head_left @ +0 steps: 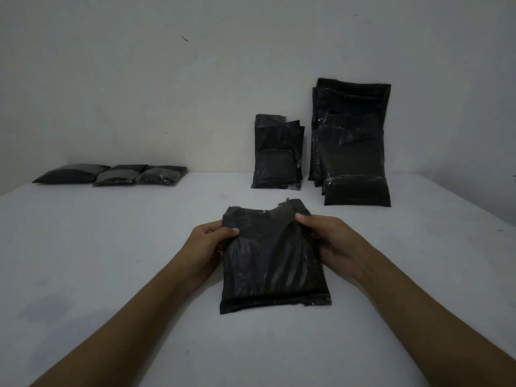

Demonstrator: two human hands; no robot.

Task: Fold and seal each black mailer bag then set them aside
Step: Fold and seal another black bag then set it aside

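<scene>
A filled black mailer bag (272, 263) lies on the white table (111, 247) in front of me, its open top flap pointing away and slightly raised. My left hand (208, 247) pinches the bag's upper left edge. My right hand (332, 241) grips the upper right edge, thumb on top near the flap. The bag's bottom seam rests on the table near me.
Against the back wall lean two stacks of black mailer bags, a small stack (277, 152) and a taller stack (353, 143) to its right. Three flat black bags (111, 174) lie in a row at the far left.
</scene>
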